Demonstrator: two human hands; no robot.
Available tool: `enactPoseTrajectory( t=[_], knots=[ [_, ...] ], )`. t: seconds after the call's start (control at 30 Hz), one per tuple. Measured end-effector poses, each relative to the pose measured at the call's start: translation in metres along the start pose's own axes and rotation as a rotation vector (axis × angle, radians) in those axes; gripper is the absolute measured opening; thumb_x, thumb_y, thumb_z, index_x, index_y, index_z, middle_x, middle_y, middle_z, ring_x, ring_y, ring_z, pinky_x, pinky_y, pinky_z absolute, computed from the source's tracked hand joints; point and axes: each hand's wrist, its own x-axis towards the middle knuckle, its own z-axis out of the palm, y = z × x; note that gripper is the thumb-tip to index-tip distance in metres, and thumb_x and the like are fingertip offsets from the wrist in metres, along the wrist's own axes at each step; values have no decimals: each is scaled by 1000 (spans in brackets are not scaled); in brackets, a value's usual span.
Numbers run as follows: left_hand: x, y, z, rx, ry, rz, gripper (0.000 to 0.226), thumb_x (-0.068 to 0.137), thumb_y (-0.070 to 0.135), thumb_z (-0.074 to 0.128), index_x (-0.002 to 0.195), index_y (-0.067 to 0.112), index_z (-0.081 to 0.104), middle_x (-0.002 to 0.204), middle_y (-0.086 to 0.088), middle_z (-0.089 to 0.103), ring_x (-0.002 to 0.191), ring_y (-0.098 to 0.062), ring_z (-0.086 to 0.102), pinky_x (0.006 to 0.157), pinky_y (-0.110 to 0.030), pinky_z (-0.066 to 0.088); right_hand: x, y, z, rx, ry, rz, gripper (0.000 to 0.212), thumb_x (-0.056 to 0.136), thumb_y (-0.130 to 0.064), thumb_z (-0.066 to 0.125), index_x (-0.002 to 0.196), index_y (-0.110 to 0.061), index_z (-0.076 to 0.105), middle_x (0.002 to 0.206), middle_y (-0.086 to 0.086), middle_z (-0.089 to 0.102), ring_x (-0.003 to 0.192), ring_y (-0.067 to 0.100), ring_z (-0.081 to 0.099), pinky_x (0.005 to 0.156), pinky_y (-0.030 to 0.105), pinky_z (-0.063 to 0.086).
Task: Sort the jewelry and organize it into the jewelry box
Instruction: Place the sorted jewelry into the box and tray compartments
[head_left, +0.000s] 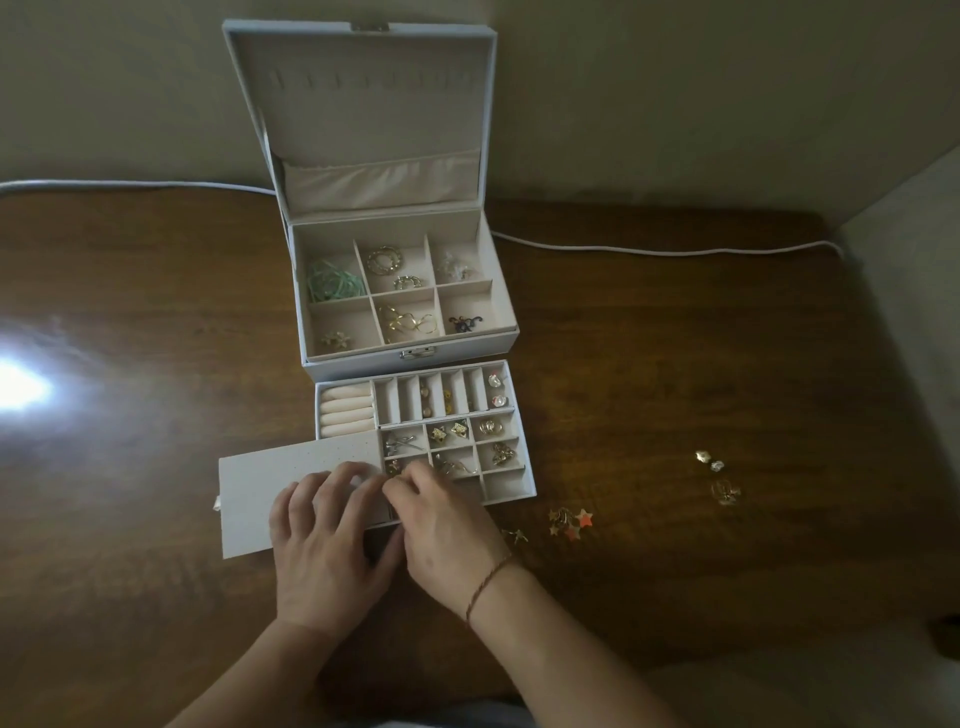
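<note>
Jewelry box, pale, standing at the middle of a dark wooden table with its lid raised upright. The upper tray holds six compartments in two rows of three, each with jewelry: green bands far left, two gold rings far centre, gold hoops near centre. The pulled-out drawer, touching the box front, carries four ring rolls at its left, six narrow slots along the far edge, and a block of small square compartments, most holding gold pieces. A flat pale earring card lies over the drawer's near left corner.

Both hands meet above the drawer's near edge. The left hand rests on the card, fingers bent, tips at the card's right edge. The right hand, a thin bracelet at its wrist, brings its fingertips together beside the left fingertips; what they pinch is too small to tell.

Loose jewelry on the table right of the hands: a small gold piece near the right wrist, a star cluster, and farther right three small pieces. One white cable runs behind the box.
</note>
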Motion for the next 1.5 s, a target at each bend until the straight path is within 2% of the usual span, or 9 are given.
enactPoseTrajectory(
  t=[0.17,0.33,0.4,0.47,0.63,0.9,1.13,1.27,1.5],
  knots=[
    [1,1,0,0,49,10,61,92,67,29,122,22,58,132,-6,50,123,-38,41,108,-53,24,-20,24,-11,149,191,-18,30,94,-14,51,122,-20,58,122,-6,54,101,9,58,87,21,52],
    [1,1,1,-8,41,1,64,89,69,33,124,21,59,134,-6,49,126,-38,39,109,-54,23,-85,133,-57,121,586,576,28,90,-19,63,117,-24,62,116,-5,59,100,12,59,80,23,50],
    [1,1,2,-7,62,11,61,87,66,38,124,22,58,134,-7,49,125,-39,39,109,-55,23,-114,180,-76,95,584,815,35,86,-19,67,120,-23,60,123,4,56,104,21,58,81,30,48],
    [1,1,4,-3,84,32,58,84,61,44,127,24,54,135,-10,46,126,-39,39,110,-56,21,-134,213,-87,106,479,917,44,84,-23,71,127,-23,57,136,6,47,123,29,50,96,41,47],
    [-2,0,8,83,32,140,54,91,55,37,137,29,46,140,-10,45,130,-39,39,116,-59,6,-146,235,-79,29,247,801,45,86,-22,69,130,-20,58,138,3,47,129,26,44,106,44,41],
    [0,0,6,108,16,146,52,89,50,43,134,30,58,139,-10,47,129,-38,39,114,-60,10,-142,227,-63,-24,353,762,20,91,-11,59,108,-14,68,120,2,57,108,23,56,91,41,52],
    [-1,-1,9,59,71,145,52,89,50,43,135,26,52,133,-10,52,125,-37,43,113,-57,18,-138,213,-60,51,354,666,26,88,-5,63,109,-21,66,111,-8,51,90,7,55,76,20,45],
    [-1,0,8,52,78,150,51,88,49,44,134,27,53,132,-10,52,125,-37,43,112,-58,20,-135,209,-61,115,364,712,31,86,-2,65,113,-19,66,111,-6,50,81,5,54,76,21,49],
    [-1,-3,8,45,132,237,44,88,43,51,127,31,66,130,-13,55,121,-40,45,109,-61,22,-130,202,-56,64,236,660,20,84,-2,67,91,-20,68,104,-12,52,80,2,54,65,9,40]
  ],
)
